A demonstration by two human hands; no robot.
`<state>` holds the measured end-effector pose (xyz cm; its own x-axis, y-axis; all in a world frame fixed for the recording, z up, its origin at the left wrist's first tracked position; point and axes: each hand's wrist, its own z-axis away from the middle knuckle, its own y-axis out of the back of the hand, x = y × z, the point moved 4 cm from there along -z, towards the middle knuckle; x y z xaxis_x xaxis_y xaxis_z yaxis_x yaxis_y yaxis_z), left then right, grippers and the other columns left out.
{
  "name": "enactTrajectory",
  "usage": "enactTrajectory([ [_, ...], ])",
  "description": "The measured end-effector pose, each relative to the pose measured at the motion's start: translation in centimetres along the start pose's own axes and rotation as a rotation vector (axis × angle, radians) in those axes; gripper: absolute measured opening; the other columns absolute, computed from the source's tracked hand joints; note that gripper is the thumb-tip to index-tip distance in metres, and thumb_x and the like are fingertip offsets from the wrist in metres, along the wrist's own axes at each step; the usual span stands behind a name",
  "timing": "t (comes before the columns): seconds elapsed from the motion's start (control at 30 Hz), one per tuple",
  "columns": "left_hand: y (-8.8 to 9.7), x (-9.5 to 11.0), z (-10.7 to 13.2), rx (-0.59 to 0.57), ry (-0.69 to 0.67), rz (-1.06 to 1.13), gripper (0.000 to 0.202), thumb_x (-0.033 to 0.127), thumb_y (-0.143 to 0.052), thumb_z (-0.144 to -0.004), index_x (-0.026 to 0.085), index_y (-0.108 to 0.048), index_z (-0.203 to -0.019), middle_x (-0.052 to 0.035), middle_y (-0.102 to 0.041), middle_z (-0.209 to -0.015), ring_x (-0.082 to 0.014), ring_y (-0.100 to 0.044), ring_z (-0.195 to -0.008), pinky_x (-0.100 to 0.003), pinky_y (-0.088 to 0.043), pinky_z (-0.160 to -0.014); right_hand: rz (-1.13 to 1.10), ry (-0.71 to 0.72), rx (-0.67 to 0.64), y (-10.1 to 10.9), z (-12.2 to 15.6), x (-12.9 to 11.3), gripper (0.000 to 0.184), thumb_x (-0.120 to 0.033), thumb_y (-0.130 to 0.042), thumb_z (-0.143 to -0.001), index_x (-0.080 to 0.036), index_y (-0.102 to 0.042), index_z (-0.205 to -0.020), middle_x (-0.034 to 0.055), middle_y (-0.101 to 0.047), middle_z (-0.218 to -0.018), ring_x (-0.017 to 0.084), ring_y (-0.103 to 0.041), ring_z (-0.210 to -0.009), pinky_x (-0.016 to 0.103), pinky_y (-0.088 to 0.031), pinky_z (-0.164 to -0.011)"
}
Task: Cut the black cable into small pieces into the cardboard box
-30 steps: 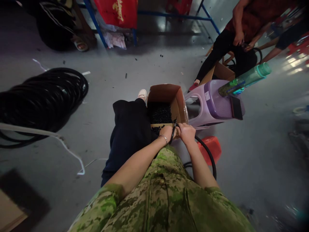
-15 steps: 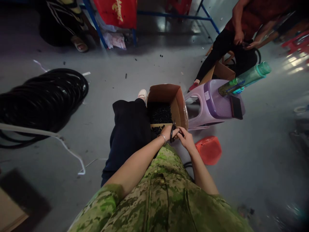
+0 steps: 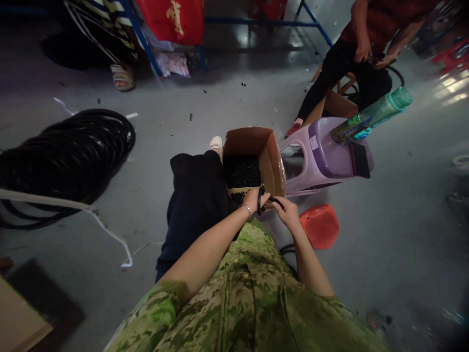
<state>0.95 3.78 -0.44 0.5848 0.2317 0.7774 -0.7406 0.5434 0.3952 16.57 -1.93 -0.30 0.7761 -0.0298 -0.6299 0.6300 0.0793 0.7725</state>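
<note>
Over the near edge of an open cardboard box (image 3: 271, 171), my left hand (image 3: 252, 199), with a bracelet at its wrist, is closed on what look like black-handled scissors (image 3: 260, 201). A black loop stands out from the fingers; the blades are hard to make out. My right hand (image 3: 287, 213), just to the right, pinches a black tube (image 3: 275, 200) whose end reaches toward my left hand. Many small black pieces (image 3: 244, 171) lie in the box. A cardboard flap crosses its near part, with more pieces on this side.
Right of the box stands a purple stool (image 3: 315, 151) with a green bottle (image 3: 381, 115) and a dark phone (image 3: 360, 160). A red plastic object (image 3: 320, 226) lies on the floor. Coiled black hose (image 3: 73, 166) lies at left. A co-worker (image 3: 366, 54) sits at upper right.
My right hand has drawn slightly to the right, so more of the black tube shows between the hands. My left hand has barely moved. The foot at upper left has shifted.
</note>
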Motion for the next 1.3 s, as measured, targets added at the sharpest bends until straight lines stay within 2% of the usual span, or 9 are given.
enactTrajectory([
  [0.17,-0.2,0.6,0.4,-0.075,-0.04,-0.136,0.028,0.037,-0.052,-0.084,0.018,-0.071,-0.089,-0.007,-0.074,-0.09,-0.0224,-0.068,-0.088,-0.029,-0.05,-0.08,0.068,-0.08,0.145,2.7,-1.7,0.6,0.036,-0.044,-0.05,-0.089,-0.019,-0.069,-0.107,0.0087,-0.073,-0.103,0.023,-0.067,-0.094,0.034,-0.05,-0.087],
  [0.33,-0.8,0.7,0.6,-0.119,-0.139,-0.259,0.031,0.04,-0.054,-0.083,0.018,-0.068,-0.1,-0.0099,-0.072,-0.1,-0.024,-0.067,-0.096,-0.03,-0.05,-0.085,0.125,-0.044,0.218,4.6,-3.9,-1.1,0.038,-0.044,-0.048,-0.09,-0.019,-0.068,-0.111,0.0097,-0.072,-0.107,0.023,-0.066,-0.097,0.035,-0.049,-0.089],
  [0.5,-1.4,0.1,0.3,-0.108,-0.156,-0.346,0.036,0.043,-0.053,-0.083,0.017,-0.066,-0.105,-0.0126,-0.072,-0.1,-0.0264,-0.068,-0.096,-0.032,-0.051,-0.084,0.104,0.02,0.148,3.5,-4.1,-2.4,0.036,-0.04,-0.049,-0.09,-0.018,-0.068,-0.11,0.0098,-0.072,-0.107,0.023,-0.066,-0.098,0.035,-0.049,-0.09],
  [0.67,-1.5,0.3,0.4,-0.119,-0.169,-0.378,0.035,0.042,-0.051,-0.084,0.017,-0.067,-0.102,-0.013,-0.072,-0.098,-0.026,-0.069,-0.093,-0.032,-0.052,-0.081,0.004,0.037,0.114,2.2,-3.2,-1.7,0.036,-0.041,-0.046,-0.091,-0.019,-0.068,-0.109,0.0093,-0.072,-0.108,0.022,-0.066,-0.101,0.036,-0.05,-0.091],
  [1.03,-1.6,0.3,0.6,-0.118,-0.19,-0.402,0.035,0.044,-0.051,-0.082,0.017,-0.067,-0.099,-0.014,-0.072,-0.098,-0.0281,-0.069,-0.093,-0.033,-0.052,-0.08,-0.069,0.021,0.048,2.4,-3.3,-0.6,0.039,-0.046,-0.048,-0.089,-0.019,-0.071,-0.106,0.0072,-0.073,-0.106,0.022,-0.067,-0.098,0.035,-0.051,-0.09],
  [1.3,-1.7,0.3,0.5,-0.13,-0.185,-0.406,0.035,0.043,-0.052,-0.082,0.017,-0.067,-0.1,-0.0135,-0.072,-0.099,-0.0275,-0.069,-0.093,-0.033,-0.052,-0.081,-0.238,-0.052,0.014,1.8,-3.3,0.0,0.042,-0.049,-0.05,-0.087,-0.017,-0.07,-0.105,0.0065,-0.073,-0.104,0.023,-0.066,-0.098,0.037,-0.05,-0.09],
])
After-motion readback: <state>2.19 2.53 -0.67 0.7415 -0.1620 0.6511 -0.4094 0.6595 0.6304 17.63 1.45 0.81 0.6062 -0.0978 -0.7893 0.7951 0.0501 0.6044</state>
